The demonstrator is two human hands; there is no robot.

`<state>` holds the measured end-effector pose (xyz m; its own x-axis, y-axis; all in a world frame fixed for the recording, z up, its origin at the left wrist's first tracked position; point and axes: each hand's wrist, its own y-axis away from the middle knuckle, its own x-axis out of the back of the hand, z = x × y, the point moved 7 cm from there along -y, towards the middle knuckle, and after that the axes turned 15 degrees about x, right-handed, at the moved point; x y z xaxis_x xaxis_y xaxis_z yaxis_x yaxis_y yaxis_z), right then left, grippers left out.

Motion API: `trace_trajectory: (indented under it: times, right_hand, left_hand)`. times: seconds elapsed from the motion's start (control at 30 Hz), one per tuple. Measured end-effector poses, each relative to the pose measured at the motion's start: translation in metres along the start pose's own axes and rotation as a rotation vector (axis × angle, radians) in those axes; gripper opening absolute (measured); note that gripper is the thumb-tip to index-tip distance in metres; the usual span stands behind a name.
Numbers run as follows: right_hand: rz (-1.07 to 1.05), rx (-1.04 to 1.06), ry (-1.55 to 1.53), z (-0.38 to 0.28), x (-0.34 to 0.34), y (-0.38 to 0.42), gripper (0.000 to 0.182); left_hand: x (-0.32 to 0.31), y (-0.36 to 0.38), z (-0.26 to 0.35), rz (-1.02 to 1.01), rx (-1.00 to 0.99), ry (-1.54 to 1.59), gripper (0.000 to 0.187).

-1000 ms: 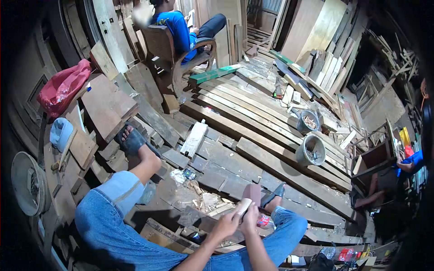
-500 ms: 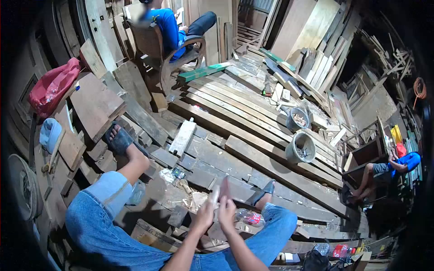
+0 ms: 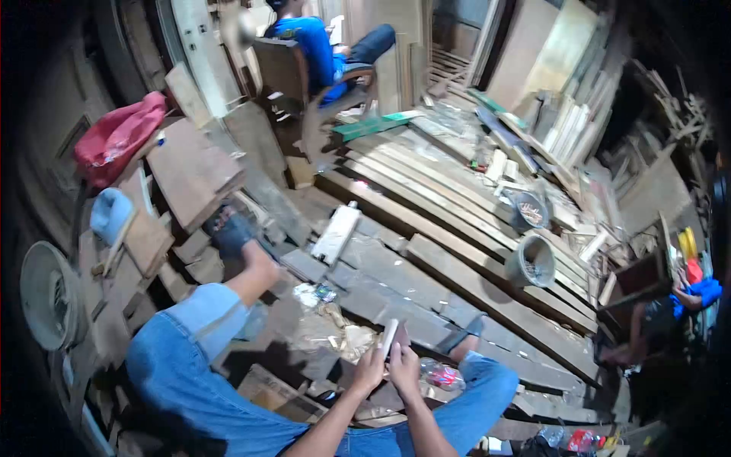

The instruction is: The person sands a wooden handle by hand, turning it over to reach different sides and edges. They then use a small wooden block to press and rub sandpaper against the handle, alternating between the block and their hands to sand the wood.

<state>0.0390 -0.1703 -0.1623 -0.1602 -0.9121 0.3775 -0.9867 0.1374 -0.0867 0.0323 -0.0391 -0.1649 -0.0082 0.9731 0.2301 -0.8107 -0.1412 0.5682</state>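
Observation:
Above my lap, my left hand point(image 3: 369, 371) is wrapped round a pale, flat, narrow piece point(image 3: 390, 333), whose upper end sticks out past the fingers. Close on its right, my right hand point(image 3: 404, 369) is closed on a brownish flat piece point(image 3: 401, 334). The two pieces lie side by side and seem to touch. Blur hides their exact shape and material. Behind the hands, wood shavings point(image 3: 356, 338) lie on the boards. A clear bottle with a red label point(image 3: 443, 375) rests by my right leg.
Long planks point(image 3: 487, 278) run diagonally ahead, with two buckets point(image 3: 531, 260) point(image 3: 528, 209) at their right. A white block point(image 3: 336, 232) lies in the middle. One person point(image 3: 304, 53) sits in a wooden chair at the back; another point(image 3: 697, 293) sits far right. A red bag point(image 3: 118, 145) is at left.
The view has shifted, so the surroundings appear further right and slightly lower. Both hands still hold their pieces, which now point up close together.

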Motion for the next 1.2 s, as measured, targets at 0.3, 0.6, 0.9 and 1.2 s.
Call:
trace_trajectory:
  times: [0.3, 0.6, 0.9, 1.2]
  right_hand:
    - [-0.014, 0.048, 0.264, -0.041, 0.025, -0.029, 0.044]
    - [0.153, 0.043, 0.101, -0.029, 0.047, -0.033, 0.042]
    - [0.126, -0.014, 0.044, -0.008, 0.031, -0.012, 0.040]
    - [0.127, -0.069, -0.055, -0.012, 0.034, -0.001, 0.033]
  left_hand:
    - [-0.002, 0.008, 0.004, -0.127, 0.154, 0.029, 0.057]
    - [-0.014, 0.026, 0.022, -0.062, -0.068, -0.098, 0.051]
    - [0.002, 0.039, 0.051, -0.215, 0.104, -0.232, 0.051]
    - [0.003, 0.034, 0.056, -0.313, 0.174, -0.320, 0.049]
